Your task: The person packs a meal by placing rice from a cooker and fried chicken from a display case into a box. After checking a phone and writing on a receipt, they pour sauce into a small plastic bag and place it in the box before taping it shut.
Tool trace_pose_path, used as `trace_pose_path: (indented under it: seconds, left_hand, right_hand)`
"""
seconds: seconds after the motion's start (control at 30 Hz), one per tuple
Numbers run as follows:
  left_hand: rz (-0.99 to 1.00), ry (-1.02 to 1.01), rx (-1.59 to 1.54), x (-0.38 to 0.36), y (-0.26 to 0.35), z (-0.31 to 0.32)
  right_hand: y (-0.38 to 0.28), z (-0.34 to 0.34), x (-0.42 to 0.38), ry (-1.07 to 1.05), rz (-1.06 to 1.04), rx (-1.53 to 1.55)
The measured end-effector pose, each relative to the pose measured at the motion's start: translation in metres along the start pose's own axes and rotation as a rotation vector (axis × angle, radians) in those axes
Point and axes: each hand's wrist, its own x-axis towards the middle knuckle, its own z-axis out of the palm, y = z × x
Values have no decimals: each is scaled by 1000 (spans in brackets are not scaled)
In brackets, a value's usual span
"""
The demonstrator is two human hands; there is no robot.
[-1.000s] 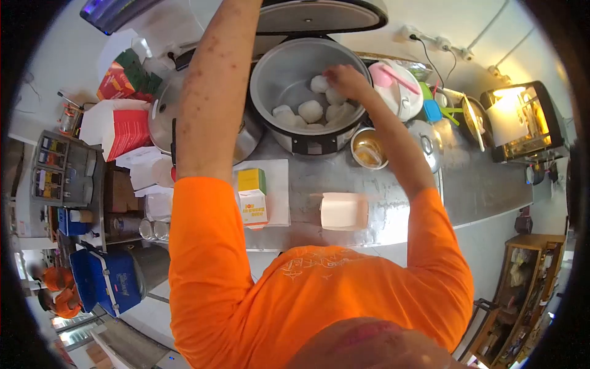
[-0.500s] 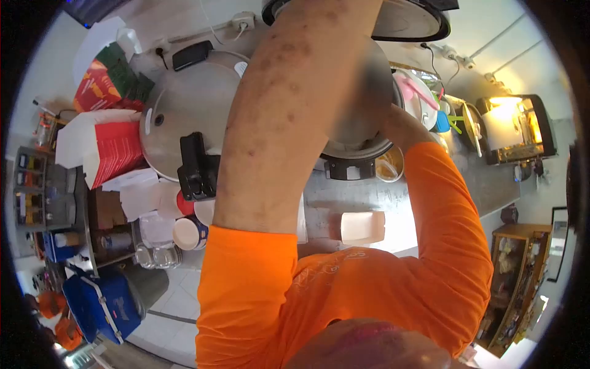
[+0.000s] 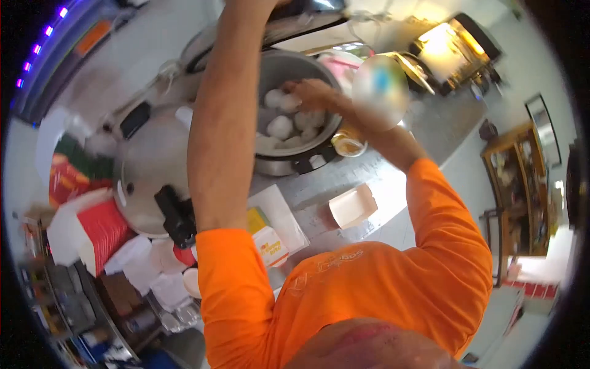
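My right hand (image 3: pixel 310 93) reaches over the rim of a round cooker pot (image 3: pixel 335 126) on the right of the head view. Its curled fingertips are on a white round ball (image 3: pixel 292 103), dumpling-like, among several similar white balls (image 3: pixel 280 127). Part of that ball hides under the fingers. The cooker's raised lid (image 3: pixel 295 27) tilts up behind the pot. My left arm stretches across the pot's left side, and my left hand (image 3: pixel 270 3) is at the top edge beside the lid, its fingers mostly out of frame.
A large steel pot (image 3: pixel 153 160) with a black handle (image 3: pixel 175 215) stands at left, beside red-and-white cartons (image 3: pixel 101 230). In front lie an open paper food box (image 3: pixel 353 206) and a yellow-and-white printed box (image 3: pixel 267 240). A small bowl (image 3: pixel 348 144) sits against the cooker.
My view has turned and shifted, so the pot's inside now shows. My left arm no longer covers it. My right hand is now visible over the white balls; the printed box has come into view.
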Motion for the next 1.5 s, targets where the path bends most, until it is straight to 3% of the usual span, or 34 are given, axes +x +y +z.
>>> trace_pose_path:
  seconds: [0.07,0.2,0.27,0.33,0.4,0.47,0.53,0.57,0.63,0.67,0.73,0.77,0.8,0.83,0.87,0.93,1.03,1.07,1.1,1.17,1.2,1.23,1.27,1.3,1.33,1.4,1.43,1.47,1.5]
  left_hand:
    - [-4,-26,194,-58,-5,11]
    - [235,76,228,-192,-58,82]
    - [269,71,343,-250,-94,124]
    - [282,356,226,-305,-147,162]
    - [303,631,171,-363,-177,181]
    - [-134,487,-23,-437,-186,209]
    - [-500,407,-187,-516,-209,257]
    - [-489,394,-192,-529,-194,270]
    - [-709,-45,223,-547,-164,299]
    - [-696,-61,229,-547,-155,317]
    - [-922,-15,48,-539,-157,354]
    - [-889,-26,199,-546,-177,379]
    - [-884,-34,201,-550,-155,398]
    - [-808,11,119,-545,-129,419]
    - [-731,54,35,-540,-102,442]
    - [-549,41,15,-542,-39,492]
    - [-758,37,-663,-534,34,580]
    - [-778,73,-957,-536,47,616]
    - [-786,79,-960,-533,68,640]
    - [-928,-109,-1220,-517,115,678]
    - [-928,-104,-1224,-504,145,689]
    - [-983,-179,-1270,-487,179,693]
    - [-1038,-257,-1317,-472,205,706]
    - [-1124,-285,-1270,-461,218,727]
    - [-1132,-286,-1276,-454,222,752]
    - [-1363,-327,-1209,-436,227,809]
    - [-1277,-310,-1255,-429,233,840]
    - [-1287,-310,-1261,-418,235,873]
    - [-1363,-319,-1170,-406,241,900]
  right_hand:
    - [-17,-11,-77,224,-141,236]
    - [-20,24,-234,82,-162,1036]
    - [-17,51,-300,-67,100,1313]
    - [-12,63,-360,-92,363,1389]
    - [10,81,-408,-73,426,1464]
    - [22,101,-446,-59,494,1532]
    - [36,115,-484,245,613,2032]
    - [43,117,-500,283,578,2164]
    - [57,125,-527,352,654,2218]
    - [66,129,-544,396,733,2268]
    - [88,141,-581,429,689,2285]
    - [98,144,-600,428,796,1953]
    - [110,147,-618,416,880,1614]
    - [121,153,-630,414,961,1470]
    - [134,157,-645,424,972,1478]
    - [161,146,-658,538,772,1212]
    - [212,120,-656,659,572,1104]
    - [229,105,-650,804,518,1041]
    - [248,94,-645,946,459,972]
    - [298,106,-635,861,511,833]
    - [325,113,-630,785,561,697]
    - [350,116,-625,784,558,694]
    - [377,117,-622,651,625,758]
    - [403,122,-620,511,694,819]
    - [430,136,-616,505,699,814]
    - [483,155,-610,431,813,442]
    - [504,141,-619,373,815,58]
    - [529,126,-628,362,817,53]
    - [549,114,-641,513,754,81]
